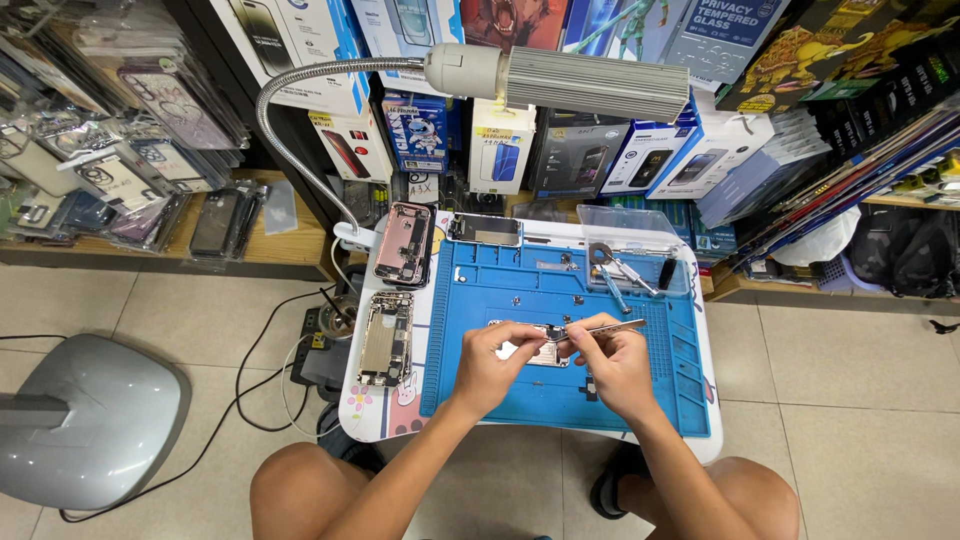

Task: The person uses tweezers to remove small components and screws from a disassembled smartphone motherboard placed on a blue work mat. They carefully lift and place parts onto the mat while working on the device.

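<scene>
Head view: the person sits w/ a small white table (372, 420) over the knees, a blue work mat (470, 330) covering most of it. Left hand (487, 362) is pinched shut on the left end of a small metal phone part (545, 352), holding it just above the mat's middle. Right hand (612, 362) is closed around slim metal tweezers (610, 326), whose tips meet the part's top edge while the handle sticks out to the right (exact contact spot too small to tell).

Left of the mat, two opened phone shells lie on the table: a pink-rimmed one (403, 243) farther off and a gold-toned one (386, 338) nearer. A phone screen (485, 229) lies at the mat's far edge. Far right of the mat, a clear tray (672, 262) holds a screwdriver (613, 286) & other small tools. A gooseneck lamp (590, 82) hangs over the far side. Shelves w/ boxed phone accessories (500, 140) stand behind; a grey stool (85, 420) sits on the tiled floor, near left.
</scene>
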